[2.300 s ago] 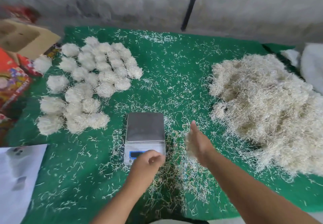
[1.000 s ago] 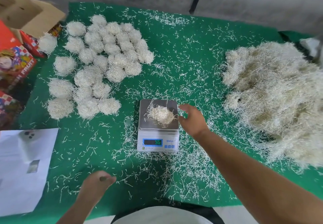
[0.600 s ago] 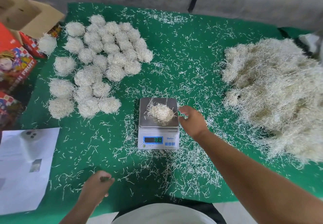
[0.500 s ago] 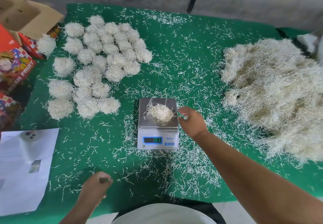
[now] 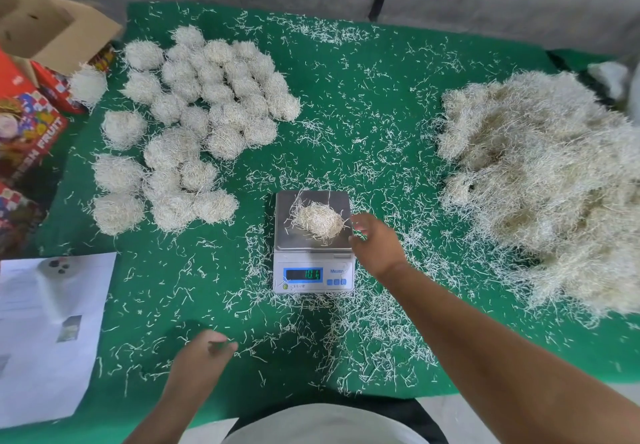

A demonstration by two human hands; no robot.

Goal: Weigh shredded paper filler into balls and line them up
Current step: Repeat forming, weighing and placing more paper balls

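Now your right hand (image 5: 375,246) reaches forward to the right edge of the scale (image 5: 313,241), forearm stretched in from the lower right, knuckles up; its fingers curl toward the pan beside the clump of shredded paper (image 5: 319,220), and a few strands show at the fingertips, though whether you pinch them cannot be told for certain; the clump itself sits in the middle of the steel pan, apart from your fingers; the display below glows with green digits. Your left hand (image 5: 204,357) hovers low over the green mat (image 5: 346,104) near your body, well apart from the scale, fingers loosely curled with nothing visible in them. Finished balls (image 5: 194,125) lie clustered in rows at the far left of the mat, touching one another; the loose heap of filler (image 5: 540,180) is piled at the right; stray shreds litter the mat all round; a white sheet (image 5: 45,333) lies at the lower left, and printed cartons (image 5: 31,125) stand at the left edge.
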